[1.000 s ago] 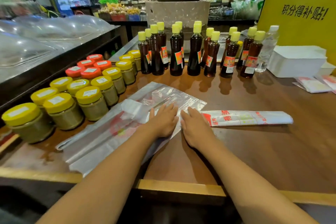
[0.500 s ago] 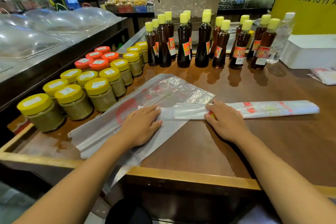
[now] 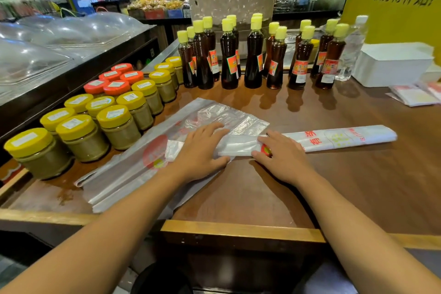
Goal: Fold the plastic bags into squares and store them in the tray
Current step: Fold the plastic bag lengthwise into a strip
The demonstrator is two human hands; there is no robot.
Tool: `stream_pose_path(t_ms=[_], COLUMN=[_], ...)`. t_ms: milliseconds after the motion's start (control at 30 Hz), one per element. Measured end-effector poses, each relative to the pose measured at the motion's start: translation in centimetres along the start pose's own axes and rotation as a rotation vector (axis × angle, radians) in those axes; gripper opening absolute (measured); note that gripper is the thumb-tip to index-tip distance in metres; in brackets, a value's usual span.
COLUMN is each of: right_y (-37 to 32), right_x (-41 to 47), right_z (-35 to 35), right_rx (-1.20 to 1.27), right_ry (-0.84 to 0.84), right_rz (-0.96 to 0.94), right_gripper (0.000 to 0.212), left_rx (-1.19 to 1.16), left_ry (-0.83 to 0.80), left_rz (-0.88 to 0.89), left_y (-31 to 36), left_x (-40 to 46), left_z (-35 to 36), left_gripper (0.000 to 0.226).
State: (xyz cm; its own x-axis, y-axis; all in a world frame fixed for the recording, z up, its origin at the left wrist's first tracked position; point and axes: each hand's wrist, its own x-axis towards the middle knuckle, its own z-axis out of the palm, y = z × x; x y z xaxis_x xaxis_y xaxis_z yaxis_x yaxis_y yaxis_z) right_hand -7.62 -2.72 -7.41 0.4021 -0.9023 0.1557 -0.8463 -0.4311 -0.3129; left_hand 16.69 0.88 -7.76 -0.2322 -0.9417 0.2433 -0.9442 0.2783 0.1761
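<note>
A white plastic bag with red print, folded into a long narrow strip [image 3: 334, 138], lies across the wooden table [image 3: 358, 186]. My right hand [image 3: 284, 157] lies flat on the strip near its left part. My left hand [image 3: 200, 153] presses flat on the strip's left end, on top of a pile of unfolded clear bags [image 3: 133, 169] with a red round logo. A stack of white trays [image 3: 393, 64] stands at the back right.
Jars with yellow lids [image 3: 78, 138] and red lids [image 3: 114, 79] crowd the left. A row of dark sauce bottles [image 3: 253, 55] lines the back. Folded bags [image 3: 415, 95] lie at the far right. Clear domed covers [image 3: 47, 43] sit on the left.
My hands spread apart along the strip, then came closer together again. The strip lies flatter, with its left end on the bag pile.
</note>
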Motion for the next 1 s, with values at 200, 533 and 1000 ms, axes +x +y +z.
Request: stream_pose_path(t_ms=[200, 533, 1000], right_y=[0.3, 0.1, 0.1], right_x=[-0.1, 0.0, 0.0], right_z=[0.2, -0.2, 0.2], right_rx=[-0.002, 0.092, 0.042], right_ry=[0.001, 0.013, 0.023], right_rz=[-0.023, 0.020, -0.002], right_gripper=[0.047, 0.039, 0.044], left_rx=[0.110, -0.368, -0.367], left_ry=[0.061, 0.355, 0.302], left_rz=[0.143, -0.377, -0.247], left_y=[-2.7, -4.0, 3.1], left_x=[-0.4, -2.2, 2.7], left_z=[-1.9, -1.8, -0.1], left_gripper=[0.060, 0.030, 0.027])
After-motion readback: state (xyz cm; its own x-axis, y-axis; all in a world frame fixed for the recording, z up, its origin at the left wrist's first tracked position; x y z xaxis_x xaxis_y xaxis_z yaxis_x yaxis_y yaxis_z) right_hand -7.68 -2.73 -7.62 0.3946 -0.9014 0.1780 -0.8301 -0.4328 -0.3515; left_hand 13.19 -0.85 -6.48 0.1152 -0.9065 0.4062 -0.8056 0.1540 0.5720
